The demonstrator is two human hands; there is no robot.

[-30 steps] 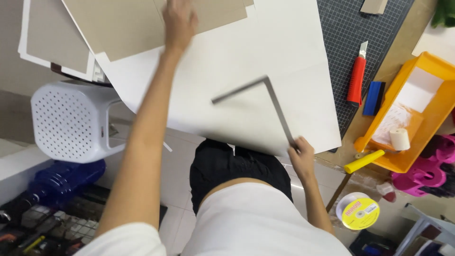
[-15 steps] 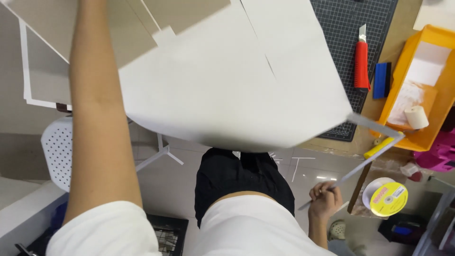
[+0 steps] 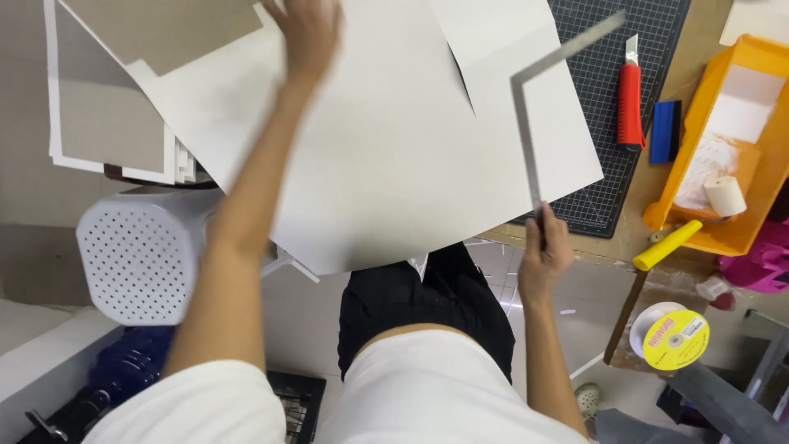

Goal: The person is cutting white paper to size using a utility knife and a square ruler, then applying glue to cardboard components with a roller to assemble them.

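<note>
Head camera, looking straight down past the person's white shirt and dark trousers. The left hand [image 3: 306, 33] reaches far forward and lies on a large sheet of smooth white card [image 3: 386, 140]; the hand is blurred and cut by the top edge, so whether its fingers are spread cannot be told. The card covers most of the worktable and overhangs its near edge. The right hand [image 3: 542, 255] is closed in a grip around the near end of a thin, flat, L-shaped metal square [image 3: 526, 123], whose long arm runs up over the card's right part and whose short arm angles off over a dark green gridded cutting mat [image 3: 600, 74]. On the mat lies a red utility knife [image 3: 630, 103], with a blue block-shaped tool [image 3: 664, 131] just beside it. Further right sits an orange plastic tray [image 3: 768, 62] holding a small roll of pale tape [image 3: 725, 196]. At left, stiff grey boards [image 3: 111, 123] and a white perforated plastic stool [image 3: 144, 255].
</note>
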